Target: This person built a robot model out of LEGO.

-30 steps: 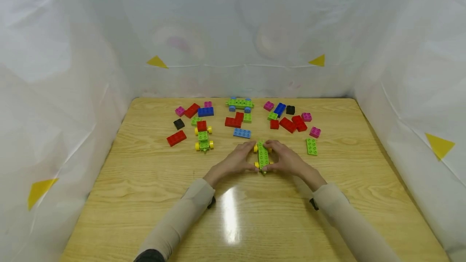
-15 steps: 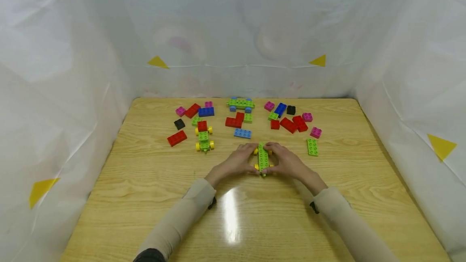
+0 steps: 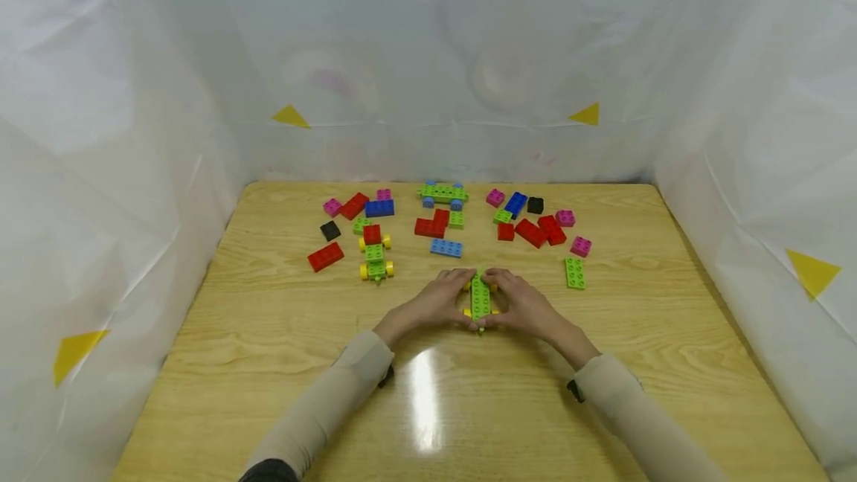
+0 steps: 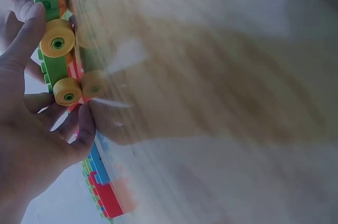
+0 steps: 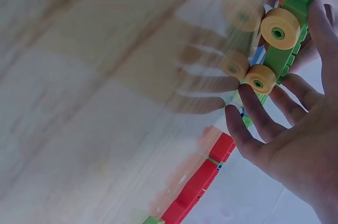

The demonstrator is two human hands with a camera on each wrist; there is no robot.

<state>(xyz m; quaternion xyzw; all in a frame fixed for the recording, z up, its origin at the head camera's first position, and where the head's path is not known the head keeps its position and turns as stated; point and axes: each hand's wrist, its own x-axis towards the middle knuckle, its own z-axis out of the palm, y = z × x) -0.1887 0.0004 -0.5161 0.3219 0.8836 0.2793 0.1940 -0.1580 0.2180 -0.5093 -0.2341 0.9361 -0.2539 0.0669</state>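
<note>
The green wheeled base point(image 3: 480, 297) is sitting wheels-down on the wooden bench point(image 3: 221, 378), running front to back, and its yellow wheels point(image 4: 57, 38) are poking out on both sides. The person's left grip point(image 3: 438, 301) is pinching it from one flank, thumb at the near end and fingers toward the far end; the right grip point(image 3: 527, 307) is holding it the same way from the opposite flank. Just beyond, a light-blue brick point(image 3: 445, 247) is lying flat. Over to the left, a green car point(image 3: 376, 266) is standing with a red brick point(image 3: 371, 234) at its far end. On the right, a green brick point(image 3: 574, 274) is resting near a pink brick point(image 3: 581, 246), and toward the back edge a blue-wheeled base point(image 3: 443, 193) is standing crosswise. A black brick point(image 3: 330, 230) is lying farther left.
</note>
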